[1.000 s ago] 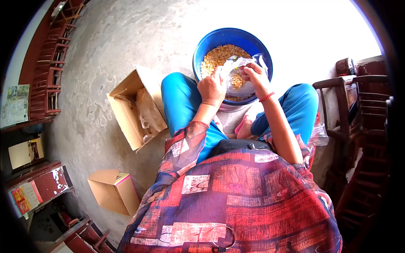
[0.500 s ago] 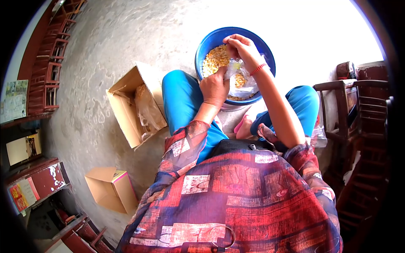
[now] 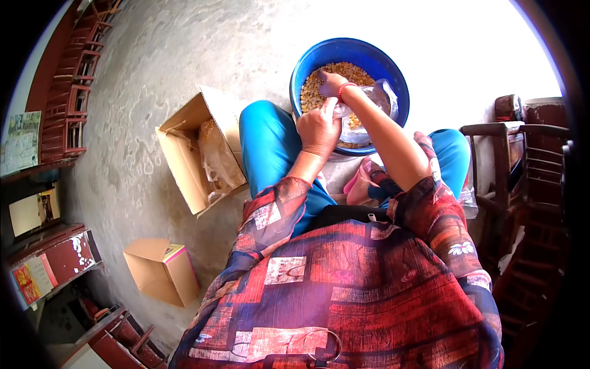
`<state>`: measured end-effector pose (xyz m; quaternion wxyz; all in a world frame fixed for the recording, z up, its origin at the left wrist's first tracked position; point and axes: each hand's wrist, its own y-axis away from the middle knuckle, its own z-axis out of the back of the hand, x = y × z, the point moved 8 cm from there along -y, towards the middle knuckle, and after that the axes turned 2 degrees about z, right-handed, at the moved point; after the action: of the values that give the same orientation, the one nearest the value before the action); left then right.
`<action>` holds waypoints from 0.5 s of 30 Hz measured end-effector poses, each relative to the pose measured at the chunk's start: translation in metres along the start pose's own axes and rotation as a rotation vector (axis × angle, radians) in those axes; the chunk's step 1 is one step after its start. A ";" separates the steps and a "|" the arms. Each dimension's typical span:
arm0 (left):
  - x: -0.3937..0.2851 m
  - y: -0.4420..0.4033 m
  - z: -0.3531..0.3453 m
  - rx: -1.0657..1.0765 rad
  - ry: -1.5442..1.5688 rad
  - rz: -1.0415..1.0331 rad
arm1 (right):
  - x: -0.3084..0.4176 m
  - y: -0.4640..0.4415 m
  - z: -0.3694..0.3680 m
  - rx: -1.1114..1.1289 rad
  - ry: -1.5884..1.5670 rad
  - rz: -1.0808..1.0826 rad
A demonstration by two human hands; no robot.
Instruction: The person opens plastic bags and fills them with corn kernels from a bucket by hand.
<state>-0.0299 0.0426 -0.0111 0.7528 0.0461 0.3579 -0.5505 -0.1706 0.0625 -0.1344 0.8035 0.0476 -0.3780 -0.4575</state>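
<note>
A blue tub (image 3: 402, 86) stands on the floor between my knees, with a bed of yellow corn kernels (image 3: 353, 69) inside. My left hand (image 3: 318, 128) is closed on the rim of a clear plastic bag (image 3: 384, 98) at the tub's near left side. The bag lies over the corn, partly hidden by my right forearm. My right hand (image 3: 332, 84), with a red bracelet (image 3: 345, 88) at the wrist, reaches down to the corn just beyond the bag. Its fingertips are hidden, so I cannot see what they hold.
An open cardboard box (image 3: 187, 163) with a filled plastic bag (image 3: 215, 157) in it stands left of my knee. Behind it lies a smaller box (image 3: 163, 273). Dark wooden chairs (image 3: 504, 160) stand at the right. More wooden furniture (image 3: 74, 117) lines the left wall.
My right hand has moved from above the bag down to the corn on the tub's left side. My left hand keeps its grip on the bag. The view has shifted slightly.
</note>
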 end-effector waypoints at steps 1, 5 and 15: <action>0.000 0.000 0.000 0.013 -0.017 0.016 | 0.001 -0.001 -0.003 -0.006 0.042 0.000; 0.001 0.001 -0.001 0.005 -0.014 0.017 | 0.019 0.004 -0.021 0.284 0.163 0.127; 0.001 0.000 -0.002 0.080 -0.060 0.038 | 0.034 0.004 -0.054 0.244 0.165 0.814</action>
<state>-0.0311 0.0428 -0.0128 0.7711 0.0662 0.3118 -0.5511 -0.1228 0.0236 -0.1519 0.9344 0.0257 -0.3518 -0.0499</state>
